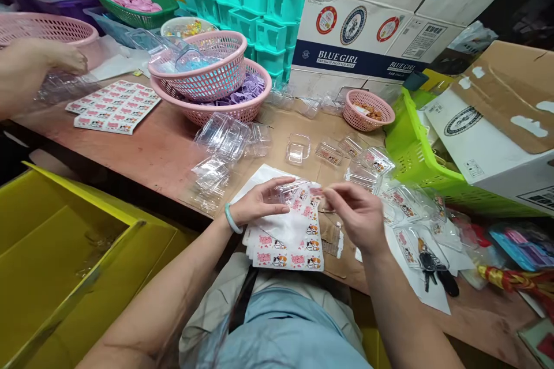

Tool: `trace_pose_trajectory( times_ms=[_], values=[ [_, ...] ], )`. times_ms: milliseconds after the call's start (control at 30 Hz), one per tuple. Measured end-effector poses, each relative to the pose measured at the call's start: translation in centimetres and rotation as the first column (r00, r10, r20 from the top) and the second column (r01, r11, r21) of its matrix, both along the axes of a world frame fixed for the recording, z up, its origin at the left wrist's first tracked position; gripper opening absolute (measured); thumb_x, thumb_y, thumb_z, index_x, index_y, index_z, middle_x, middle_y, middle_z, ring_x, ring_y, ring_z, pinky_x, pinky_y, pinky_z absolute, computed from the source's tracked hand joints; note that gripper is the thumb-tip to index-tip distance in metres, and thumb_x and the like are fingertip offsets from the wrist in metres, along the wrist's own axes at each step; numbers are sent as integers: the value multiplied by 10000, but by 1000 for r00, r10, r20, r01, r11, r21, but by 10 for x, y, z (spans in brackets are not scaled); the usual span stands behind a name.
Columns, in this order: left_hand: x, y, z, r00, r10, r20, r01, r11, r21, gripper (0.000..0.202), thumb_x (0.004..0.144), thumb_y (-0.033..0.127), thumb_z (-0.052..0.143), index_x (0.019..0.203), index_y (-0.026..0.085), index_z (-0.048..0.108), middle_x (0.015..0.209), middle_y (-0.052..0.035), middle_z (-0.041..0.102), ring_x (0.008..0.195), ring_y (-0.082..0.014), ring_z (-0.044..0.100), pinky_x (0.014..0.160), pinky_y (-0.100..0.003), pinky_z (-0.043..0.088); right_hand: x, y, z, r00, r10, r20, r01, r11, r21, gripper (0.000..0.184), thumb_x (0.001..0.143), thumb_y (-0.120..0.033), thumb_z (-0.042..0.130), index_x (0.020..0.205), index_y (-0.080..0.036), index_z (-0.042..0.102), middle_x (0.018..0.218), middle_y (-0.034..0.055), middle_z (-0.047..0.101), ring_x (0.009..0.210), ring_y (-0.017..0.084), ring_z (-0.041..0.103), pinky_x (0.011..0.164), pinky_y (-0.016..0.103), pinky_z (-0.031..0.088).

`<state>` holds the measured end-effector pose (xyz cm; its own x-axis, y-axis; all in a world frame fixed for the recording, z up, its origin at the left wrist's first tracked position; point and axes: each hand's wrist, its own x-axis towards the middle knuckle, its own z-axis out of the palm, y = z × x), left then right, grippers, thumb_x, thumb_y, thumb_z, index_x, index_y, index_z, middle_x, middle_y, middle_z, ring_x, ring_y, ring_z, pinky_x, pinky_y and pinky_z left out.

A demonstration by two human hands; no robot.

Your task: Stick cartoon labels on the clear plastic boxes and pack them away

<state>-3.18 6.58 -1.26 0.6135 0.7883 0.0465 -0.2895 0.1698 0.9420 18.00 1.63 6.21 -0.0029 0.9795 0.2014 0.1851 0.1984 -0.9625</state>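
Observation:
My left hand [262, 202], with a pale green bangle at the wrist, grips a small clear plastic box [289, 189] between thumb and fingers. Beneath it, sheets of cat stickers [288, 259] with pink print hang over the table's front edge. My right hand [352, 207] is closed in a pinch beside the box. A small pinkish piece, apparently a sticker, shows at its fingertips, blurred. To the right lie several clear boxes [400, 202] bearing the same cat stickers. Plain clear boxes [225, 135] are piled to the left, and a single one [298, 149] lies just beyond my hands.
Stacked pink baskets [201, 95] hold blue and purple pieces. A smaller pink basket [367, 118] contains brown pieces. Keys [428, 262] lie at right near a lime-green crate [415, 150]. A yellow bin [64, 230] stands at left. Another person's hand [56, 57] works at far left.

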Motion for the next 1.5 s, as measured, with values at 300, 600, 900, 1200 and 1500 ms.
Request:
trace_pose_trajectory(
  times_ms=[300,600,900,1200,1500],
  values=[
    [-4,10,-9,994,-67,85,74,994,-80,714,684,153,799,1342,245,537,1377,-130,538,1231,-273,530,1003,-396,431,-14,18,-21,983,68,-173,-128,923,-362,307,699,-459,769,759,-171,680,566,-11,628,504,85,514,505,216,412],
    [-6,13,-8,996,-71,52,74,995,-70,713,667,189,816,1328,250,553,1326,-116,582,1166,-244,574,998,-390,434,-19,21,-13,984,113,-141,-159,915,-372,314,712,-477,752,766,-174,686,593,0,641,510,90,521,496,216,412],
    [-7,14,-4,997,-76,20,77,995,-64,740,656,202,821,1340,231,541,1272,-122,609,1074,-229,608,897,-344,481,-20,23,-18,980,115,-163,-170,909,-381,288,729,-459,750,797,-183,703,601,-6,654,509,70,517,489,187,401],
    [-7,15,-3,995,-97,36,99,993,-67,725,665,155,809,1335,235,545,1266,-109,612,1051,-201,611,886,-318,481,-23,24,-14,985,102,-140,-150,908,-391,348,680,-496,767,775,-169,696,586,4,644,497,90,516,474,216,420],
    [-5,14,0,992,-114,52,118,990,-75,704,657,151,810,1312,241,568,1241,-95,626,1049,-201,614,913,-344,479,-22,22,-18,992,111,-56,-124,934,-336,321,729,-485,729,781,-171,688,593,3,631,496,95,512,476,226,437]
  ],
)
